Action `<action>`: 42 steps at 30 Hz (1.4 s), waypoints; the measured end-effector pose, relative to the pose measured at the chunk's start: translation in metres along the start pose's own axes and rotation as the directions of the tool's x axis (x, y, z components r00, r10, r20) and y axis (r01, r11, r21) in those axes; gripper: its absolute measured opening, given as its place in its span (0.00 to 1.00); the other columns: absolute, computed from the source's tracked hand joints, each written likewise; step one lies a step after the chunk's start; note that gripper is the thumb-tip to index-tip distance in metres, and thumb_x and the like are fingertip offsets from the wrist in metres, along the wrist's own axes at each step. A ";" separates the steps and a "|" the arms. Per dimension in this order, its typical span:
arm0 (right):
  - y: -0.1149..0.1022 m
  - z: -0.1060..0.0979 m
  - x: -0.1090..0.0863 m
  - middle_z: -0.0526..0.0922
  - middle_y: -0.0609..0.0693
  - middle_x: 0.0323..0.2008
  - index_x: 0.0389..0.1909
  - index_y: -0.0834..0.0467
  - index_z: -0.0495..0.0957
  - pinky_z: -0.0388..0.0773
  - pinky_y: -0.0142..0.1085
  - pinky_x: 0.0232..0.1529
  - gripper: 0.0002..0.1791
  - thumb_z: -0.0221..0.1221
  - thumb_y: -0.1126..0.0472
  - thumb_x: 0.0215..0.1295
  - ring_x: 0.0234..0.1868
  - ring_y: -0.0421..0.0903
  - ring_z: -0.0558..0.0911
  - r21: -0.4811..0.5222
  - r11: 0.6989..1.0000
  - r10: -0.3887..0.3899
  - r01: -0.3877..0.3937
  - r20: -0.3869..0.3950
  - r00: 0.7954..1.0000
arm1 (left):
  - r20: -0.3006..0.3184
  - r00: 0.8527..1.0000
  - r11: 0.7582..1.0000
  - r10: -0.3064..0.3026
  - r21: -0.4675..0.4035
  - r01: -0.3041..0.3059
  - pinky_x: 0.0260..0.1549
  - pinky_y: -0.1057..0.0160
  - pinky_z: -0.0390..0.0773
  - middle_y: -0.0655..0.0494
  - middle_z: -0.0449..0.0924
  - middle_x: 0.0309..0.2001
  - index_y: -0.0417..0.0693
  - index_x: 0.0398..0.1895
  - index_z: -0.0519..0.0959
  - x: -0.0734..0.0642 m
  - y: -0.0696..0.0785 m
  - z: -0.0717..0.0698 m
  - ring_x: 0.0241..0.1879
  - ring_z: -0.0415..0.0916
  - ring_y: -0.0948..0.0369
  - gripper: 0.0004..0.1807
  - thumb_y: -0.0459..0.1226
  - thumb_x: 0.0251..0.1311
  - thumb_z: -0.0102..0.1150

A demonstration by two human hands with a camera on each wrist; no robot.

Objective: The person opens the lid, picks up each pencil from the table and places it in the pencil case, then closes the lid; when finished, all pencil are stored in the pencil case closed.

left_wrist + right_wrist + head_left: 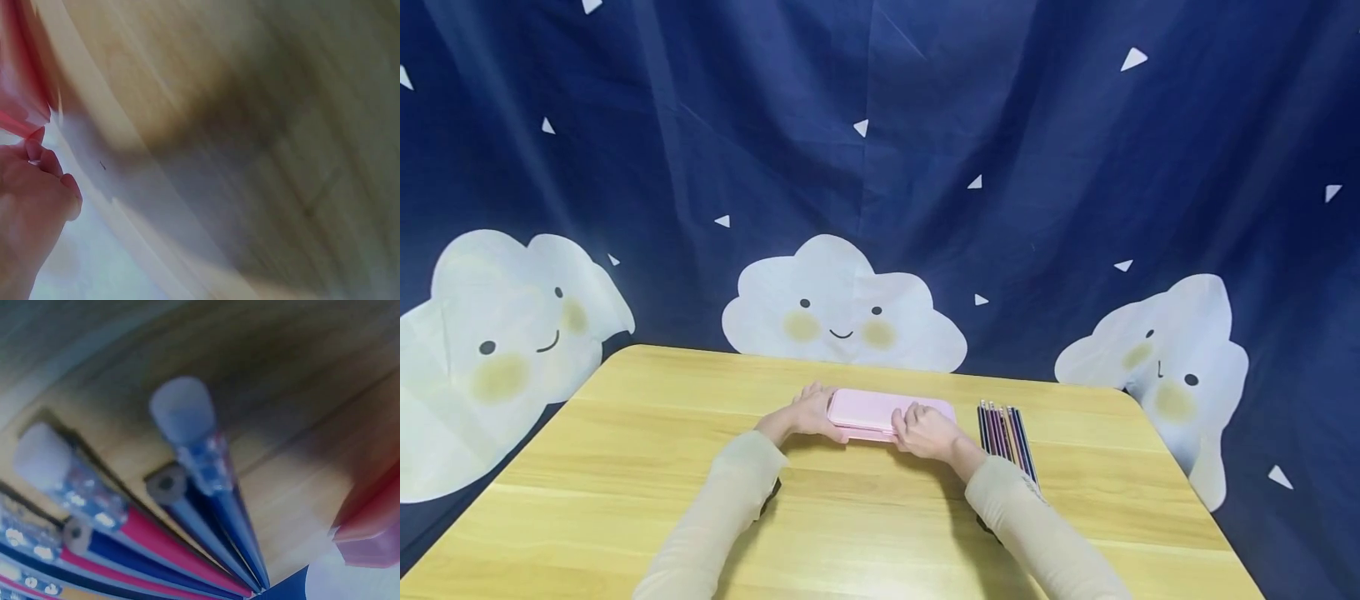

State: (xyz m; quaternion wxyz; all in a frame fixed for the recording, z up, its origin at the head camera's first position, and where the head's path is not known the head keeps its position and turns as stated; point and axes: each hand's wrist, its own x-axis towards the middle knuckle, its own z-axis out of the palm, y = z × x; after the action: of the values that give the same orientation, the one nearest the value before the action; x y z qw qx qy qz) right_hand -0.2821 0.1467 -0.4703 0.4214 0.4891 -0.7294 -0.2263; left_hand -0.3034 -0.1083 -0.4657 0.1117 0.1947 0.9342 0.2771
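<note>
A pink pencil case (868, 404) lies lengthwise on the table, its lid side up. My left hand (811, 412) holds its left end, with the thumb along the front and the fingers behind. In the left wrist view that hand (37, 194) appears at the left edge, fingertips at a corner of the case (22, 94). My right hand (928, 431) grips the front edge near the right end, its curled fingers over the lid. A dark line runs between lid and base; how far they are apart I cannot tell. The right hand is outside the right wrist view.
Several pencils (1006, 429) lie side by side just right of the case, partly under the right forearm. White erasers (184, 412) top some of them. The wooden table (850, 533) ends in front of a blue curtain (820, 167) with clouds.
</note>
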 end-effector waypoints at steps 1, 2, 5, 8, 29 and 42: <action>0.001 0.000 0.000 0.77 0.54 0.17 0.31 0.62 0.72 0.72 0.28 0.13 0.28 0.22 0.56 0.67 0.17 0.43 0.75 0.007 1.000 0.001 -0.001 -0.015 1.000 | 0.002 1.000 1.000 0.009 -0.002 -0.009 0.41 0.59 0.61 0.50 0.62 0.40 0.36 0.63 0.61 -0.001 0.000 0.000 0.42 0.57 0.54 0.55 0.50 0.27 0.74; 0.001 0.001 0.000 0.76 0.53 0.16 0.30 0.62 0.71 0.71 0.28 0.12 0.27 0.23 0.56 0.67 0.16 0.43 0.74 0.023 1.000 0.003 -0.002 -0.024 1.000 | 0.003 1.000 1.000 0.017 -0.003 -0.017 0.41 0.59 0.61 0.50 0.62 0.40 0.35 0.63 0.61 -0.001 0.000 -0.001 0.42 0.57 0.54 0.55 0.50 0.27 0.73; 0.003 0.001 0.000 0.71 0.50 0.14 0.28 0.61 0.69 0.69 0.28 0.11 0.26 0.23 0.55 0.68 0.14 0.41 0.70 0.062 0.998 0.020 -0.018 -0.045 0.999 | 0.009 1.000 1.000 0.022 -0.007 -0.022 0.42 0.57 0.61 0.50 0.62 0.42 0.35 0.63 0.60 -0.003 0.001 -0.002 0.44 0.57 0.53 0.56 0.50 0.27 0.73; 0.003 0.001 -0.003 0.68 0.48 0.16 0.27 0.60 0.68 0.67 0.28 0.12 0.27 0.24 0.52 0.71 0.15 0.41 0.69 0.090 0.995 0.052 -0.047 -0.052 0.997 | 0.005 1.000 1.000 0.006 -0.008 -0.006 0.48 0.53 0.61 0.47 0.63 0.46 0.35 0.64 0.59 -0.004 0.001 -0.001 0.48 0.57 0.51 0.57 0.51 0.27 0.74; 0.026 -0.017 -0.014 0.83 0.46 0.27 0.37 0.56 0.74 0.77 0.36 0.26 0.20 0.35 0.50 0.72 0.24 0.45 0.81 0.180 0.932 0.333 -0.316 -0.077 0.940 | -0.020 1.000 1.000 0.006 0.002 -0.006 0.52 0.45 0.58 0.43 0.64 0.49 0.35 0.60 0.62 -0.007 0.003 0.005 0.51 0.58 0.48 0.56 0.54 0.25 0.75; 0.039 -0.021 -0.033 0.74 0.51 0.28 0.29 0.58 0.75 0.72 0.39 0.25 0.03 0.57 0.62 0.58 0.30 0.51 0.74 0.346 0.735 0.622 -0.584 0.002 0.783 | 0.008 1.000 0.996 0.003 0.092 -0.004 0.43 0.55 0.60 0.49 0.65 0.46 0.37 0.57 0.65 -0.007 0.007 -0.001 0.46 0.59 0.52 0.50 0.52 0.29 0.74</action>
State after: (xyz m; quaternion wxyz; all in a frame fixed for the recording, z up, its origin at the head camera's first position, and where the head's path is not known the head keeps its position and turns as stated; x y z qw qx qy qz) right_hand -0.2791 0.1947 -0.4432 0.4253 0.3011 -0.8502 0.0753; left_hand -0.2953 -0.1064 -0.4606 0.1059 0.2025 0.9452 0.2331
